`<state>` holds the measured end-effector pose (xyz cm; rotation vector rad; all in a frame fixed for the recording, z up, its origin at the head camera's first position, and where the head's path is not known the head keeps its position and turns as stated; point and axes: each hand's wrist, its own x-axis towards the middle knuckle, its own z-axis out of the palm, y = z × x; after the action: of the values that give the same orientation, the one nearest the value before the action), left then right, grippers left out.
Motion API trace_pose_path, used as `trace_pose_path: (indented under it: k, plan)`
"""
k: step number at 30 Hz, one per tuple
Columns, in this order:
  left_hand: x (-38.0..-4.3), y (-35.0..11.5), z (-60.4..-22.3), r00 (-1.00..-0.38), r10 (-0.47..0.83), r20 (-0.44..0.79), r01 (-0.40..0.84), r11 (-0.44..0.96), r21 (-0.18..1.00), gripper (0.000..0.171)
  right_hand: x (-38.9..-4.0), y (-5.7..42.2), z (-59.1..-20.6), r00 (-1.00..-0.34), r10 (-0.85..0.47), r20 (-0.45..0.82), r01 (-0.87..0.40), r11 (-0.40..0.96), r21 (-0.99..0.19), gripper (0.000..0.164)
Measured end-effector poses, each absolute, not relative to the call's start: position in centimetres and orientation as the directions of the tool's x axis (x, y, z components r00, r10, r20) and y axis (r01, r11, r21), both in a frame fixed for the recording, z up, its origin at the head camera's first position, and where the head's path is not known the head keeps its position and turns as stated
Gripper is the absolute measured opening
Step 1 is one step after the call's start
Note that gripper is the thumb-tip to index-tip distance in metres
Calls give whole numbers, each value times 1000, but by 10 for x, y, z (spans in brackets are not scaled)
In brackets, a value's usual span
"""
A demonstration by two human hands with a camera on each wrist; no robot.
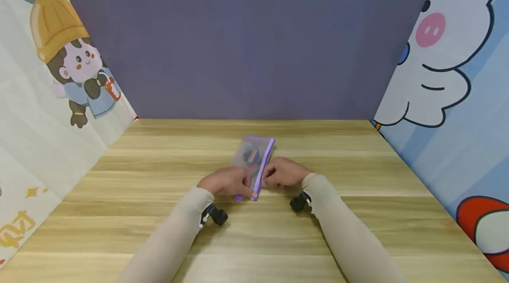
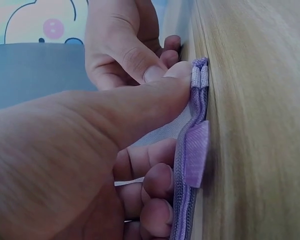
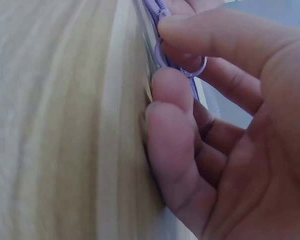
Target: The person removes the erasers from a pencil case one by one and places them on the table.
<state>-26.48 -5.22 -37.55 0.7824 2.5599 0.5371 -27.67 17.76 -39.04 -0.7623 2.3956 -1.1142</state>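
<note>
A see-through mesh zipper pouch (image 1: 242, 145) with purple edging lies on the wooden table. Inside it show a dark roundish shape and a small orange-and-white bar (image 1: 252, 156). My left hand (image 1: 230, 181) holds the pouch's near end, its thumb pressed at the end of the zipper (image 2: 195, 107) and its other fingers curled along the edge. A purple fabric tab (image 2: 196, 155) sticks out there. On the pouch's right side, my right hand (image 1: 287, 171) pinches the purple ring pull (image 3: 204, 66) of the zipper between thumb and index finger.
The wooden table (image 1: 159, 150) runs back to a dark grey-blue panel (image 1: 254, 44). Cartoon-printed walls stand on the left (image 1: 47, 155) and right (image 1: 469, 155). Black camera mounts sit on both wrists, close above the table.
</note>
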Motion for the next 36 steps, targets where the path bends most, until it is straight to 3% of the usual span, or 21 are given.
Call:
trace_pose_path:
  k: [10,15,19,25,36]
  plan:
    - [-260,-59,-377,-754,607,-249,438,748,498,47,-275,176,-398,-797,-598,-81,-306,516,-800,5]
    - [-257,-66,-380,-757,607,-242,434,744,508,36,-275,170,-405,-799,-596,-79,-309,519,-797,5]
    - [-258,-64,-383,-745,625,-233,447,727,521,48,-273,171,-406,-811,-581,-69,-306,521,-797,4]
    - [-259,-60,-384,-733,638,-234,461,720,519,33,-271,175,-407,-831,-551,-77,-272,522,-808,4]
    - [-257,-63,-385,-745,625,-234,450,729,516,34,-274,177,-409,-848,-523,-88,-238,522,-819,4]
